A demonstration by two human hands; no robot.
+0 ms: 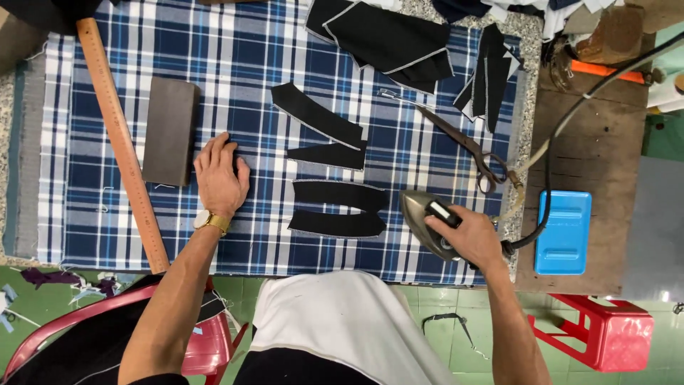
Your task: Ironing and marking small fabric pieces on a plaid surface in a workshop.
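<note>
Floor: green tiles (pixel 427 296), fabric scraps (pixel 43 276) lying on them, down-left of the left hand (pixel 221 178). Worktop: speckled stone (pixel 529 50), bare only at its edges. Wooden side table (pixel 591 142), dark and worn, just right of the right hand (pixel 467 235). Red plastic stool (pixel 620 331) below-right of that hand. Red plastic chair (pixel 206 342) below the left hand. Light even, shadows soft.

A ruler (pixel 121 142) and grey block (pixel 169 131) lay near the counter's (pixel 531 50) left edge, scissors (pixel 467 146) near its right, a blue tray (pixel 563 232) beyond.
</note>
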